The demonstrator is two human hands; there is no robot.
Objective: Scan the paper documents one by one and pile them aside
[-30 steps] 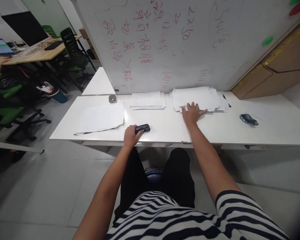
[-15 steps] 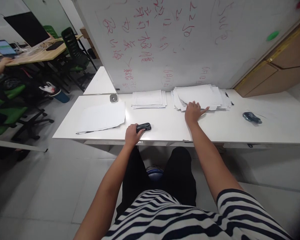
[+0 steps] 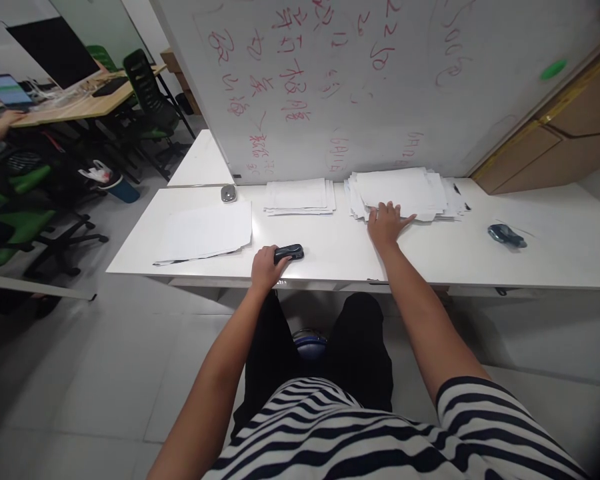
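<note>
My left hand [image 3: 266, 268] is closed around the rear end of a black stapler [image 3: 290, 252], which lies on the white table [image 3: 325, 257] near its front edge. To the right, my right hand [image 3: 386, 225] rests with spread fingers on the front left corner of a large, uneven stack of white paper [image 3: 397, 187]; the thumb points out to the right. A smaller paper pile [image 3: 297, 195] lies between the hands, farther back. At the left, another set of sheets [image 3: 205, 233] lies flat, slightly fanned at its front edge.
Behind the papers stands a whiteboard [image 3: 310, 87] with red writing. A small grey box-shaped item [image 3: 229, 193] sits at the back left. A dark teal object [image 3: 507, 235], possibly another stapler, lies at the right. Cardboard boxes [image 3: 545, 153] are at the back right. Another person's arm [image 3: 0, 127] shows far left.
The view has shifted very slightly. My right hand has moved a little to the left along the paper stack's front edge. My left hand and the stapler stay put.
</note>
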